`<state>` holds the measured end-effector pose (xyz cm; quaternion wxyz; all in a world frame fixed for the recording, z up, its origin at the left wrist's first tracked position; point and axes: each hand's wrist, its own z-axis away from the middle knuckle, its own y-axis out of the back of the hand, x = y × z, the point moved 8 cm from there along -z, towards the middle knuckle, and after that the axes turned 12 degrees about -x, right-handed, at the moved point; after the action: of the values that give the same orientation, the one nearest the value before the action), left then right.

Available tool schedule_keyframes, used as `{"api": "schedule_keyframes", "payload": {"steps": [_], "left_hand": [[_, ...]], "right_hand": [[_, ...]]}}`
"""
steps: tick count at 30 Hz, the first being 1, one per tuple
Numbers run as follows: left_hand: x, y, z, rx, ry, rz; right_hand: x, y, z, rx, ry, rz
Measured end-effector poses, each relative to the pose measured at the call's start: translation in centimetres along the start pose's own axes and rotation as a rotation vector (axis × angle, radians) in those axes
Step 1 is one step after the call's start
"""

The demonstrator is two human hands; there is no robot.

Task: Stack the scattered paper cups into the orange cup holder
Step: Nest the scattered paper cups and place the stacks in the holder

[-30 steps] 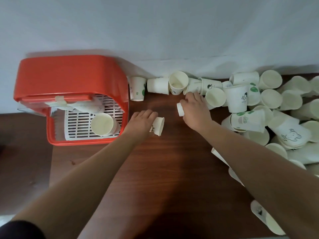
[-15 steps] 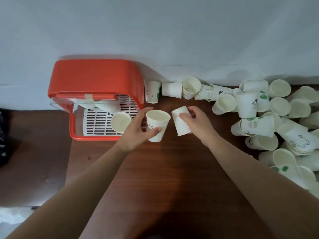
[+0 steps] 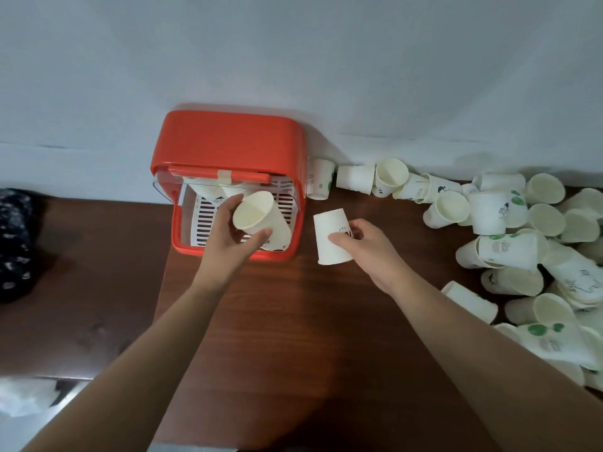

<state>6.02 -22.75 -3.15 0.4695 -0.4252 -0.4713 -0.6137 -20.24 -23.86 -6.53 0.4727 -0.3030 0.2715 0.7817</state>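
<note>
Both hands are working apart, each w/ its own cup. The left hand (image 3: 228,238) is gripping a paper cup (image 3: 256,213) round the wall, thumb on the near side & fingers wrapping the far side. It is holding the cup over the open front of the orange cup holder (image 3: 228,141), above the slotted white tray (image 3: 205,220); other cups (image 3: 208,189) are sitting at the back under the lid. The held cup is tilting: mouth is facing up & toward the camera, base is pointing down-right into the holder, so its long axis is running diagonally. The right hand (image 3: 362,247) is pinching a second cup (image 3: 329,230) mid-wall, just right of the holder over the table (image 3: 293,321). It's pointing the other way, base away, rim toward the person; can't tell if the rim is touching the wood. The scattered cups (image 3: 505,246) are lying well off to the right, mostly on their sides. Handling, prob: these are looking v. light & thin-walled, so a hard squeeze is going to dent them. Taking hold mid-wall or nearer the stiffer rolled rim w/ light pressure is seeming safest, esp b/c a crushed rim isn't going to nest.
</note>
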Motion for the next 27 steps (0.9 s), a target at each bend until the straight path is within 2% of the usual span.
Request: {"api": "schedule_keyframes", "payload": {"steps": [3,8,10,15,21,25,27], "left_hand": [[-0.5,0.4,-0.5,0.037,0.003,-0.060],[-1.0,-0.3,-1.2,0.026,0.015,-0.373],[-1.5,-0.2,-1.3,0.015,0.029,-0.487],[-3.2,-0.5,-1.3,-0.082,0.094,-0.531],[-4.1,-0.7,-1.4,-0.236,0.199,-0.389],[-5.5,0.5,-1.1,-0.226,0.290,-0.117],[-5.8,0.6,-1.0,-0.215,0.307,-0.066]], "right_hand": [[-0.9,-0.8,0.6,-0.003,0.050,-0.131],[-1.9,-1.9,1.2,-0.020,0.096,-0.218],[-2.0,-2.1,1.3,-0.012,0.076,-0.182],[-3.0,-2.7,1.7,-0.015,0.062,0.055],[-6.1,-3.9,1.9,0.141,0.239,0.297],[-7.2,-5.7,2.0,0.138,0.322,0.551],[-7.1,-6.5,2.3,0.143,0.355,0.655]]}}
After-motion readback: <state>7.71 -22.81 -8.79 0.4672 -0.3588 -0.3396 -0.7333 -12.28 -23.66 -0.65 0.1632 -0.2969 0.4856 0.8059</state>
